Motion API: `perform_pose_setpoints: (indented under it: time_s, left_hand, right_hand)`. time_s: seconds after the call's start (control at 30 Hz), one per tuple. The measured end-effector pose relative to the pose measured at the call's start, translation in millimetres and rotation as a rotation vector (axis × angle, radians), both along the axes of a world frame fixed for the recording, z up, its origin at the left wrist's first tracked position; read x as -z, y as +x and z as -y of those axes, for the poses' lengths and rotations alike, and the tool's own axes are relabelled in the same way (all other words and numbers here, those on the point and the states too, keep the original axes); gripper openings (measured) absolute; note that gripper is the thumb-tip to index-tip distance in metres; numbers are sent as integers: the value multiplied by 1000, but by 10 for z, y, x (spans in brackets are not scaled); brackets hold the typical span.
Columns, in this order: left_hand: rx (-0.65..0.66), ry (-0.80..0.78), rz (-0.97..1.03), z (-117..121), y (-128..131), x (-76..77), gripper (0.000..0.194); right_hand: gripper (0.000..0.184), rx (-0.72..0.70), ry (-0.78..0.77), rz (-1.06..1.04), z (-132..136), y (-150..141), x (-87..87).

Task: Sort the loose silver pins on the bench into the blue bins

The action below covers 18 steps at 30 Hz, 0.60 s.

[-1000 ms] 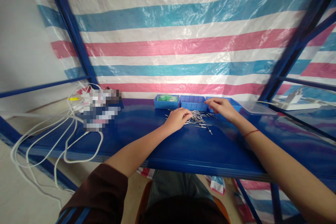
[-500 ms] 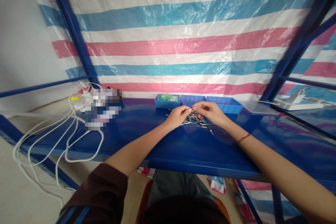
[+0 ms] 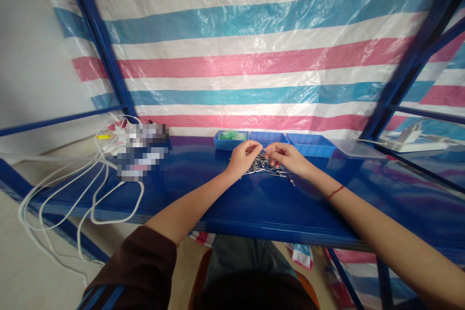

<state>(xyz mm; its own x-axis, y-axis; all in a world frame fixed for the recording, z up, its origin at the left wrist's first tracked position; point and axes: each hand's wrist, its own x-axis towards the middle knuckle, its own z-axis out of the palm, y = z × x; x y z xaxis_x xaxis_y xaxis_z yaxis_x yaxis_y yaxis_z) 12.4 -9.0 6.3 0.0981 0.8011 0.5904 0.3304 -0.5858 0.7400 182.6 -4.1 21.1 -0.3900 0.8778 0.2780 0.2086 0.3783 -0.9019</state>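
Note:
My left hand (image 3: 244, 159) is over the left side of a loose pile of silver blind rivets (image 3: 259, 167). Its thumb and forefinger are pinched together, and whatever sits between them is too small to make out. Facing it, a short gap away, my right hand (image 3: 286, 157) is also closed in a pinch above the pile. A small bit of metal seems to show at its fingertips, but its kind is unclear. Both hands cover part of the rivets. Behind them stand a blue bin (image 3: 232, 144) with green-tinted plastic bags and a second blue bin (image 3: 268, 138), partly hidden.
A third blue bin (image 3: 312, 145) stands at the right, beside a clear plastic lid (image 3: 358, 149). White cables (image 3: 92, 203) hang over the left of the blue table (image 3: 203, 193). A white device (image 3: 414, 140) is at far right. Striped sheeting (image 3: 254, 58) hangs behind.
My right hand has come left and down from in front of the right bins to meet my left hand over the rivets. The left hand has since lifted slightly, and the fingertips are now apart.

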Motion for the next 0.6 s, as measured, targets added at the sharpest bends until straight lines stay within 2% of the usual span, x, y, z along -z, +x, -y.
perform_pose_setpoints:
  time_s: [0.23,0.43,0.6]
  left_hand:
    - [40,49,2,28,4,-1,21]
    - [16,46,-13,-1,1,17,21]
    - [40,24,-64,-32,1,37,19]
  right_hand:
    - [33,-63,-146,-80,67,-33,-6]
    - [33,26,-86,-194,18,2,-28]
    - [32,69,12,-156,43,-8,-53]
